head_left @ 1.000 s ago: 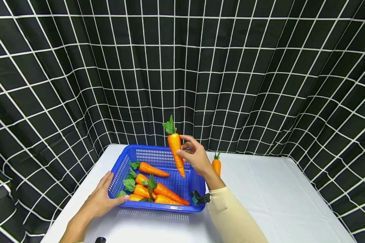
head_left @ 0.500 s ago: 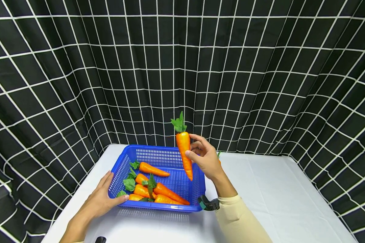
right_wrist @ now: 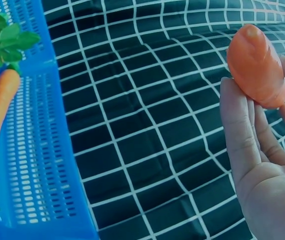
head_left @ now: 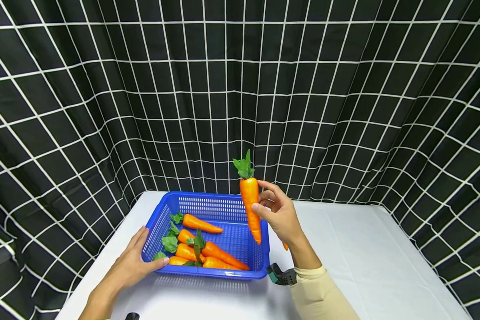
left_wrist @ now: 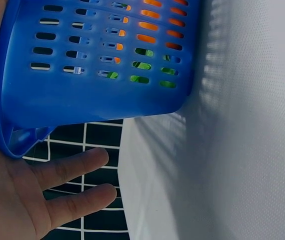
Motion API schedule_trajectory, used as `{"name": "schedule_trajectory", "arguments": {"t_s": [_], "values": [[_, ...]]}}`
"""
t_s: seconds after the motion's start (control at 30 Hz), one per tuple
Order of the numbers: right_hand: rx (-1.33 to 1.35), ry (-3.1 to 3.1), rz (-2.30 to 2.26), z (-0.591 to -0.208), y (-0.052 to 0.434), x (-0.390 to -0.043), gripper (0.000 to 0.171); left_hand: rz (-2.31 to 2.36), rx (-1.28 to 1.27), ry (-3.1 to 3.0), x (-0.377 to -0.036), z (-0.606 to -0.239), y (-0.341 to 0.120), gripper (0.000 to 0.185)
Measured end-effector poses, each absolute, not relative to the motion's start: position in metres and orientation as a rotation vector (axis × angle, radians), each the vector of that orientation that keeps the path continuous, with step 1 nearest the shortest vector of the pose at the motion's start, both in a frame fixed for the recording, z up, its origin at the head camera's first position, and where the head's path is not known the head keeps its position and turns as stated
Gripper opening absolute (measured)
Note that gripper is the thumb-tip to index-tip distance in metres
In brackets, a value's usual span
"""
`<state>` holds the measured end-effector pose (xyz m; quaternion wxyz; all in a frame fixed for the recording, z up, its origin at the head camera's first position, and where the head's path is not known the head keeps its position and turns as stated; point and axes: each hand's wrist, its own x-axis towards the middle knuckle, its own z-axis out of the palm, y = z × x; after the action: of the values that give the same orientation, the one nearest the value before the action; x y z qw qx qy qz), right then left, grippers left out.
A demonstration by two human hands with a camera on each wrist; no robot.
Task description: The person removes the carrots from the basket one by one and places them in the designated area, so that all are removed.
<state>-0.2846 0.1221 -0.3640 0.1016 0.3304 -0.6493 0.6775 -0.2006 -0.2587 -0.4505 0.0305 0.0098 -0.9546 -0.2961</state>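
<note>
Right hand: the right hand [head_left: 279, 213] pinches a carrot [head_left: 251, 205] between thumb and fingertips, the other fingers loosely curled behind it; the wrist view shows the fingers [right_wrist: 242, 135] lying along the carrot's orange body [right_wrist: 256, 65]
Held carrot: upright, green leaves on top, tip pointing down, in the air above the right wall of the basket [head_left: 264, 249], touching nothing but the hand
Left hand: the left hand [head_left: 133, 263] lies flat against the basket's near left corner, fingers straight and thumb along the rim; in the wrist view the palm [left_wrist: 12, 200] sits under the blue corner [left_wrist: 82, 95], pressing rather than gripping
Basket: blue, slotted plastic, standing on the white table [head_left: 364, 266]; it holds a heap of carrots [head_left: 208, 253] with green leaves, one lying apart toward the back [head_left: 200, 224]
Change: over the last second the right hand has carried the carrot to the right, from above the middle of the basket to above its right wall, keeping it upright; the left hand and the basket have not moved
Judgement: the carrot seems to be on its way out of the basket toward the bare table on the right
Behind the wrist: a small orange tip [head_left: 285, 246] peeks out below the right hand, most of it hidden
Backdrop: a black cloth with a white grid [head_left: 240, 89] hangs behind and to both sides of the table
</note>
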Motion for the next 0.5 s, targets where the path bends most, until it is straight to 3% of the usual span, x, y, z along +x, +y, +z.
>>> {"name": "schedule_trajectory", "arguments": {"t_s": [0.5], "values": [[0.912,-1.865,1.987,-0.364,0.144,-0.275,0.055,-0.916,0.017,-2.935,-0.202,-0.452,-0.259,0.114]]}}
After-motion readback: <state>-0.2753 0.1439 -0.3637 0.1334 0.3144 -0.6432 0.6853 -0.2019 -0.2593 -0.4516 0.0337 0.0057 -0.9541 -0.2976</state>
